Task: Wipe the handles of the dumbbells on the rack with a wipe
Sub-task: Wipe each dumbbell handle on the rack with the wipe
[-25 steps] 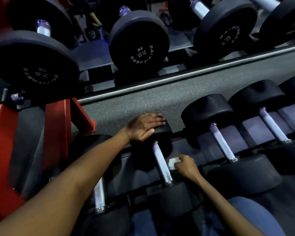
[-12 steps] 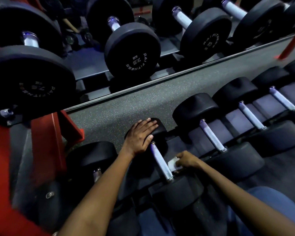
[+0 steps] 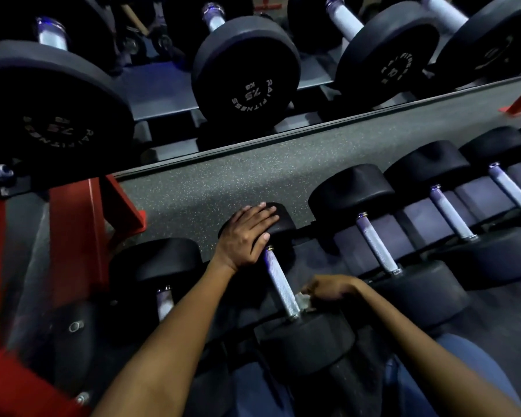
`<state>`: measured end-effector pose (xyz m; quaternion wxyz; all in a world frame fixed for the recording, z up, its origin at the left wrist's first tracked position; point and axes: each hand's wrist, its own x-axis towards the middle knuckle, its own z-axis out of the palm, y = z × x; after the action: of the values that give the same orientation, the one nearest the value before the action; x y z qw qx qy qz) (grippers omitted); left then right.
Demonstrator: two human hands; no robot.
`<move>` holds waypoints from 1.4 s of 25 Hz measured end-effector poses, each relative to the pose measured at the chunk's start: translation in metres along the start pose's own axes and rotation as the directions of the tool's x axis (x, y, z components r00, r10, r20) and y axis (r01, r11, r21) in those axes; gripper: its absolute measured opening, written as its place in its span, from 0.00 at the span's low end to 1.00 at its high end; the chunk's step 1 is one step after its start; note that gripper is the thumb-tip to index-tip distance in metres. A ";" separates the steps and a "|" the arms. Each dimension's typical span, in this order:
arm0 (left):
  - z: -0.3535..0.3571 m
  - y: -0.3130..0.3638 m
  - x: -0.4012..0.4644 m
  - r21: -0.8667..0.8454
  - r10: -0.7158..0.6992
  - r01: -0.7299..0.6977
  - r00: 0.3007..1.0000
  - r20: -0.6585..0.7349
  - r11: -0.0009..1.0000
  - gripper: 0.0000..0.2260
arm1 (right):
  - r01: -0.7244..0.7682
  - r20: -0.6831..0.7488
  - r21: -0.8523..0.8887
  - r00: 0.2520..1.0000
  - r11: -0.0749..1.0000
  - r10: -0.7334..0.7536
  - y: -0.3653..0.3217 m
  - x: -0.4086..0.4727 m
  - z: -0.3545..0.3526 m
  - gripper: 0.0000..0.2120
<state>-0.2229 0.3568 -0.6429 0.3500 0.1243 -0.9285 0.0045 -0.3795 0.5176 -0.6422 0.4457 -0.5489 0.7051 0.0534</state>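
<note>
Knurled handle [image 3: 278, 281] half-wiped: right hand [image 3: 331, 288] pinching wipe [image 3: 303, 300], left hand [image 3: 246, 236] flat on head [image 3: 278, 222]; could snag, tearing wipe.

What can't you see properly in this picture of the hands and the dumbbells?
- Wipe: head view, mostly hidden under the right hand, which is blurred.
- Far head of the dumbbell being wiped: covered by the left hand.
- Next handle to the left: partly hidden behind the left forearm.
</note>
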 end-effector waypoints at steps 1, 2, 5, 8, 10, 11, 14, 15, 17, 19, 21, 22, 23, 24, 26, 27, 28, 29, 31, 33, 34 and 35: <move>0.000 -0.001 0.001 0.004 -0.003 0.003 1.000 0.000 1.000 0.18 | 0.000 0.019 -0.027 1.000 1.000 0.000 -0.003 0.003 -0.001 0.12; 0.000 -0.001 0.003 0.009 -0.010 0.010 1.000 0.003 1.000 0.18 | 0.011 0.049 -0.056 0.999 0.998 -0.009 -0.009 0.006 0.000 0.14; -0.001 0.001 0.001 0.025 -0.031 0.031 1.000 0.004 0.999 0.18 | 0.076 0.148 -0.130 0.987 0.989 -0.057 -0.023 0.011 0.002 0.16; 0.000 0.000 0.000 0.024 -0.019 0.019 1.000 -0.003 1.000 0.18 | 0.070 0.115 -0.163 0.992 0.984 -0.051 -0.009 0.011 -0.004 0.15; 0.000 -0.001 0.001 0.021 -0.031 0.031 1.000 -0.001 0.999 0.18 | 0.032 0.111 -0.119 0.994 0.992 -0.018 -0.006 0.008 -0.006 0.08; -0.001 0.000 0.001 0.020 -0.038 0.038 0.999 0.001 0.999 0.18 | 0.018 0.094 -0.086 0.996 0.996 -0.010 -0.009 0.006 -0.004 0.05; 0.000 0.001 -0.001 0.020 -0.049 0.049 0.999 0.003 0.999 0.18 | 0.012 0.034 -0.141 0.999 0.990 -0.007 -0.013 0.010 0.011 0.13; 0.001 0.001 -0.002 0.018 -0.043 0.043 0.999 0.002 0.999 0.18 | 0.003 -0.018 -0.192 1.000 0.981 -0.007 -0.013 0.012 0.018 0.12; 0.002 0.000 -0.001 0.020 -0.044 0.044 0.999 0.007 0.999 0.18 | -0.063 -0.120 -0.235 0.992 0.970 0.036 -0.014 0.013 0.020 0.11; 0.001 0.000 0.001 0.017 -0.071 0.071 0.997 0.022 0.997 0.18 | -0.090 -0.138 -0.198 0.988 0.976 0.063 -0.021 0.002 0.017 0.09; 0.000 0.002 0.000 0.005 -0.087 0.086 0.996 0.028 0.996 0.19 | -0.115 -0.189 -0.215 0.979 0.970 0.074 -0.028 -0.008 0.020 0.07; 0.000 0.003 -0.001 0.006 -0.081 0.081 0.996 0.029 0.997 0.18 | -0.117 -0.235 -0.286 0.971 0.951 0.048 -0.035 -0.013 0.023 0.08; 0.000 0.002 -0.001 0.008 -0.070 0.070 0.997 0.028 0.998 0.18 | -0.113 -0.279 -0.367 0.960 0.923 0.006 -0.048 -0.019 0.026 0.12; 0.001 0.002 -0.001 0.011 -0.065 0.065 0.997 0.029 0.998 0.18 | -0.069 -0.284 -0.454 0.956 0.889 -0.071 -0.059 -0.020 0.028 0.14; 0.001 0.001 0.002 0.016 -0.076 0.075 0.996 0.037 0.997 0.18 | 0.075 -0.179 -0.538 0.963 0.840 -0.201 -0.081 -0.016 0.029 0.14; 0.001 0.001 0.002 0.018 -0.085 0.085 0.996 0.038 0.996 0.18 | 0.129 -0.135 -0.539 0.962 0.833 -0.237 -0.090 -0.015 0.027 0.14; 0.000 0.001 0.001 0.019 -0.090 0.090 0.995 0.038 0.996 0.18 | 0.159 -0.106 -0.537 0.962 0.829 -0.253 -0.089 -0.009 0.023 0.13; -0.001 0.002 0.001 0.018 -0.089 0.089 0.995 0.037 0.996 0.18 | 0.189 -0.068 -0.536 0.962 0.823 -0.266 -0.084 -0.005 0.020 0.13; -0.002 0.003 0.001 0.016 -0.079 0.078 0.996 0.035 0.997 0.18 | 0.166 0.036 -0.484 0.985 0.859 -0.170 -0.063 0.002 0.021 0.13; -0.002 0.002 0.002 0.016 -0.076 0.075 0.996 0.046 0.997 0.18 | 0.130 0.089 -0.374 0.991 0.918 -0.104 -0.047 0.002 0.021 0.16; -0.002 0.002 0.002 0.019 -0.081 0.080 0.995 0.054 0.997 0.18 | 0.147 0.111 -0.329 0.987 0.933 -0.116 -0.040 0.003 0.019 0.17; -0.002 0.002 0.002 0.022 -0.087 0.086 0.994 0.061 0.996 0.18 | 0.133 0.085 -0.268 0.990 0.954 -0.114 -0.036 0.001 0.017 0.18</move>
<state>-0.2233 0.3588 -0.6402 0.3197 0.1677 -0.9325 -0.0054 -0.3402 0.5119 -0.6381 0.3921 -0.6461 0.6394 0.1410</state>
